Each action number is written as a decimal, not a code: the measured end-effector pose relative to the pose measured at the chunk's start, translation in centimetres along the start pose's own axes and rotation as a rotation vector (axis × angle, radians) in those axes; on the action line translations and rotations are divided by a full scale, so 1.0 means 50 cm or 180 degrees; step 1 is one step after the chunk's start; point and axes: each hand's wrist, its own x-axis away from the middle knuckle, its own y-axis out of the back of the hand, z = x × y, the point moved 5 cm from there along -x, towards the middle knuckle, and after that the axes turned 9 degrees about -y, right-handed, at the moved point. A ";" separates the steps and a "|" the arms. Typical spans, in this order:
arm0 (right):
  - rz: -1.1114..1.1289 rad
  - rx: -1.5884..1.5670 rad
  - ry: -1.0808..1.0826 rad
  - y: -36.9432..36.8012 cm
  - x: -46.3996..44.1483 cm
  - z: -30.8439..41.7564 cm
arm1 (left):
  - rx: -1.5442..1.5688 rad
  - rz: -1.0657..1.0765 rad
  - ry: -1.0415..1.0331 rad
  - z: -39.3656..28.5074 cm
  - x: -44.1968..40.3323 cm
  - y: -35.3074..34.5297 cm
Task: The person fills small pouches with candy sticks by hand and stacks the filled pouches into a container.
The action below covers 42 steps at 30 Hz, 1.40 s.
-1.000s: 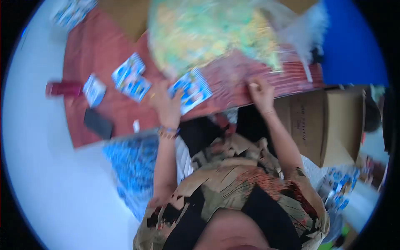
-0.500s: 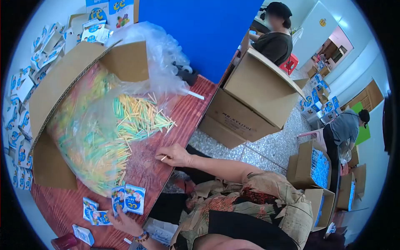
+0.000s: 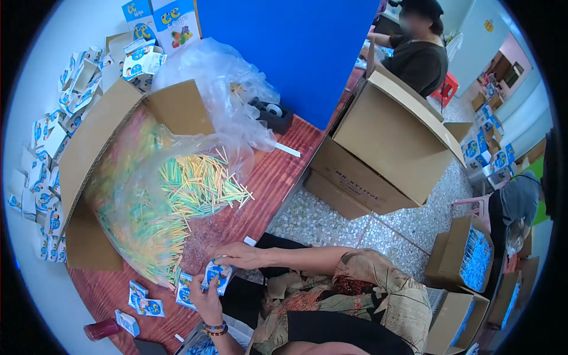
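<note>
A small blue and white packet [image 3: 220, 278] is between my two hands near the table's front edge. My left hand [image 3: 207, 299], with beaded bracelets at the wrist, grips it from below. My right hand [image 3: 239, 256] has its fingers pressed together at the packet's top edge; whether it also holds a stick is hidden. Another packet [image 3: 185, 291] lies just left of my left hand. Further left, two more packets [image 3: 150, 307] rest on the red wooden table [image 3: 260, 195]. Yellow and green sticks [image 3: 201, 180] spill from a clear bag in an open carton [image 3: 97, 157].
A dark red object [image 3: 101, 329] and a small box [image 3: 127, 323] lie at the lower left. A tape dispenser [image 3: 271, 115] stands by a blue panel [image 3: 278, 53]. Large cartons [image 3: 390, 136] are at the right. A co-worker [image 3: 420, 50] sits behind them; another person is at far right.
My right hand has moved down to the packet and now meets my left hand there. The left hand has lifted one packet nearer to me. The camera view has shifted slightly.
</note>
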 end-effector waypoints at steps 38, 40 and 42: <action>0.0973 -0.1630 -0.1045 0.145 -0.076 -0.059 | 0.2224 -0.1658 0.1414 -0.050 -0.059 -0.126; 0.0998 -0.1705 -0.1133 0.144 -0.072 -0.055 | 0.2060 -0.1563 0.1335 -0.051 -0.056 -0.125; 0.1012 -0.1687 -0.1075 0.141 -0.071 -0.050 | 0.1895 -0.1452 0.1246 -0.051 -0.052 -0.125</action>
